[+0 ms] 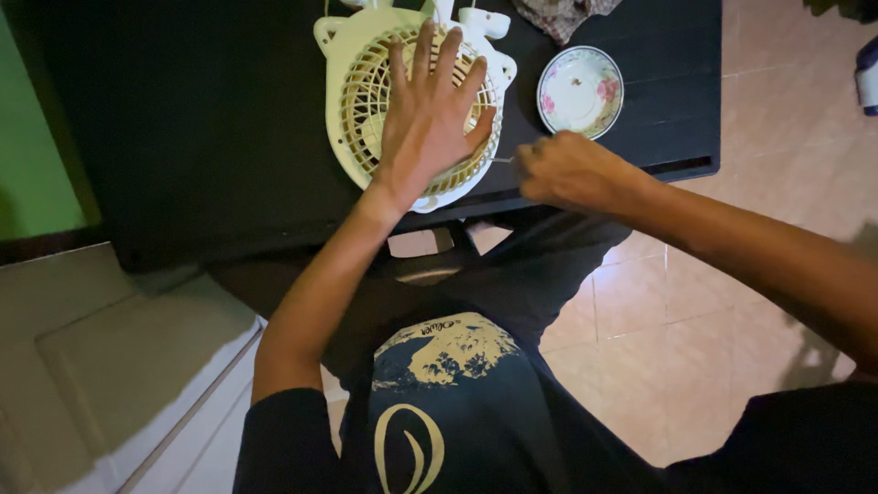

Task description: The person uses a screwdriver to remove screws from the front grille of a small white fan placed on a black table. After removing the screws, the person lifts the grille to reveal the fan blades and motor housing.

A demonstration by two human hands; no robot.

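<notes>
Dark shirt cloth (439, 430) with a pale print fills the near edge. Beyond it, on the black worktop (183, 137), lies a cream fan grille (366, 101), face up. One left hand (430, 114) rests flat on the grille, fingers spread, its grip released. At the grille's right edge, the right hand (572, 169) is clenched on a thin metal tool (501, 160). Just beyond stands a flowered bowl (580, 90).

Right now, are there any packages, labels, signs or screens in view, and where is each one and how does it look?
No packages, signs or screens show.
Shirt print: on the person's dark shirt, low centre; a rounded pale yellow graphic with a small line of lettering above it.
Shirt emblem: below the print, at the bottom edge; a pale yellow oval outline.
</notes>
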